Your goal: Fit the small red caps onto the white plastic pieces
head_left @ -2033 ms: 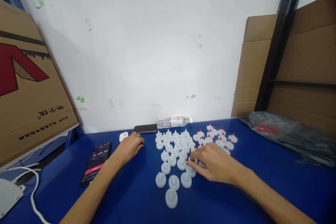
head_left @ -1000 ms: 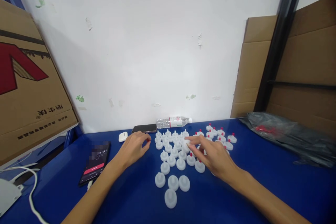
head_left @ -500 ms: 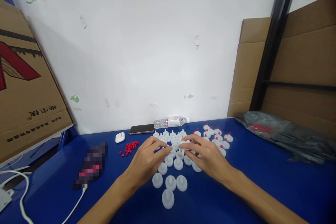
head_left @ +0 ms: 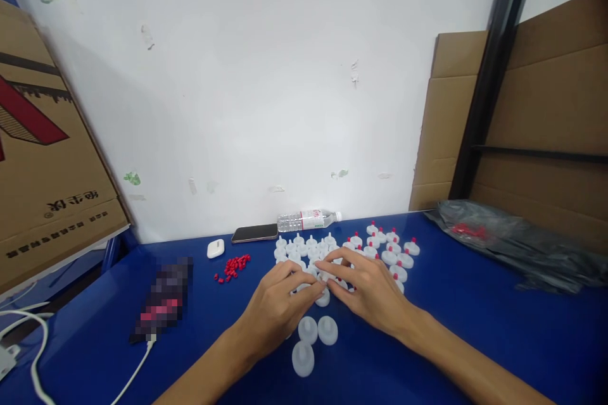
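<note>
Many translucent white nozzle caps [head_left: 303, 359], round with a short spout, stand on the blue table in front of me. My right hand [head_left: 368, 278] curves its fingers and thumb around one white nozzle cap [head_left: 325, 276] amid the cluster. My left hand [head_left: 280, 297] meets it there, thumb and forefinger pinched together at the cap; whatever lies between those fingertips is hidden. A pile of small red tips [head_left: 236, 266] lies left of the cluster. To the right stand several white nozzle caps with red tips [head_left: 411, 247] on their spouts.
Behind the cluster lie a water bottle [head_left: 308, 220] and a phone [head_left: 255, 233], with a white earbud case [head_left: 215, 249] further left. A blurred dark item [head_left: 164, 297] has a white cable. Grey plastic bag [head_left: 522, 240] lies right; cardboard [head_left: 57, 158] stands left.
Both hands have come closer together and slightly nearer to me. My left fingertips, apart from the right ones before, now meet them at the white nozzle cap.
</note>
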Demonstrator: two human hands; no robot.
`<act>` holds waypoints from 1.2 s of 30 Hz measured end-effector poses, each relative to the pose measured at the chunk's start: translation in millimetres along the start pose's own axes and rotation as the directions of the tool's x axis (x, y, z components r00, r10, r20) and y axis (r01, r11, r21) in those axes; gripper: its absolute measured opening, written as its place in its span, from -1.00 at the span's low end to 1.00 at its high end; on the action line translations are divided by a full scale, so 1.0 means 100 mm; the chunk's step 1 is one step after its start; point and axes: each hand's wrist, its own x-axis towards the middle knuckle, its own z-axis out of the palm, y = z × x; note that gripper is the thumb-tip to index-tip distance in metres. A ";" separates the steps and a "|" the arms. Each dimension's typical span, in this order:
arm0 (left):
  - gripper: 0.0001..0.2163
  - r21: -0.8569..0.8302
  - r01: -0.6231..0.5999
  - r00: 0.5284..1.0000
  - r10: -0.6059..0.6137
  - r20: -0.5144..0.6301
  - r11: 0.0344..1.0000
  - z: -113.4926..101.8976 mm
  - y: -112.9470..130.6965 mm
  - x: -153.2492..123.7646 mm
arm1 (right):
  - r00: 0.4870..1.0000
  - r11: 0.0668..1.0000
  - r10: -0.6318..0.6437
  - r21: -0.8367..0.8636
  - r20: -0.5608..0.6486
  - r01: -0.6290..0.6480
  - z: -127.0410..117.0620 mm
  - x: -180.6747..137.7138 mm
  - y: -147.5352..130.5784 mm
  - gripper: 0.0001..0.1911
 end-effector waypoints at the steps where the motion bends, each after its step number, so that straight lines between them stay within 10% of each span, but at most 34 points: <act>1: -0.77 0.001 0.002 1.000 -0.002 -0.001 1.000 0.00 0.01 0.00 | 1.000 1.000 -0.010 0.000 -0.006 0.010 0.00 0.00 0.00 -0.63; 36: -0.78 0.016 0.075 0.997 -0.075 0.012 0.997 -0.02 -0.04 -0.05 | 0.996 0.977 -0.071 0.196 -0.056 0.081 0.02 0.01 0.03 -0.67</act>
